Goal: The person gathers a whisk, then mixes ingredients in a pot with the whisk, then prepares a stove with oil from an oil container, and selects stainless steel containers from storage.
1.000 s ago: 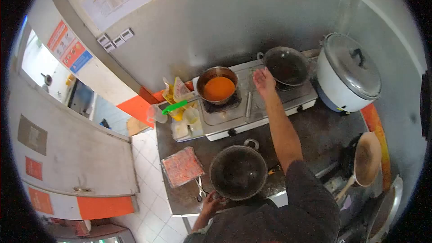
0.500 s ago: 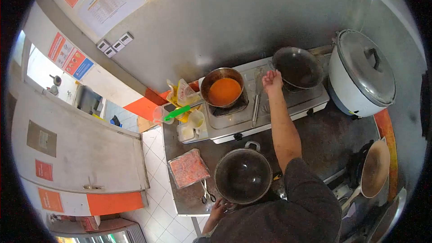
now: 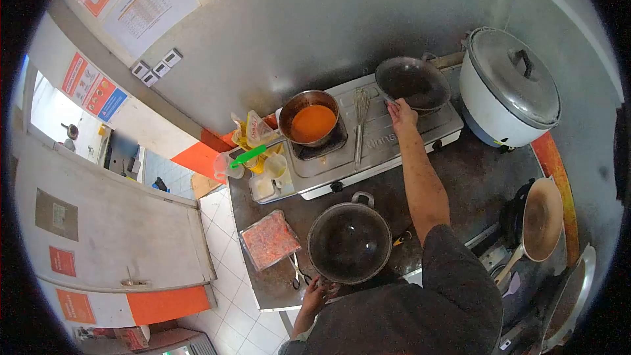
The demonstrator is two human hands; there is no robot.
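Observation:
My right hand [image 3: 402, 117] reaches out to the stove [image 3: 328, 177], its fingers closed at the near edge of a dark wok [image 3: 415, 82] where a side handle would sit. The wok's other handle shows at its far side. Below, on the dark worktop, stands a second wok [image 3: 350, 243], black and two-handled. My left hand [image 3: 317, 292] is at its near-left rim, fingers curled at the edge and partly hidden. Scissors [image 3: 297, 273] lie beside that hand, near a flat plastic bag of pinkish-orange food [image 3: 270, 240].
A pot of orange sauce [image 3: 312, 121] sits on the left burner, with a whisk [image 3: 360, 128] to its right. Cups and a green-handled tool [image 3: 248, 156] stand at the stove's left end. A large rice cooker [image 3: 506, 85] and a pan [image 3: 543, 220] are on the right.
My right hand has closed at the stove wok's near edge, and the wok looks turned, its far handle now showing. My left hand stays by the lower wok. The whole view has shifted slightly.

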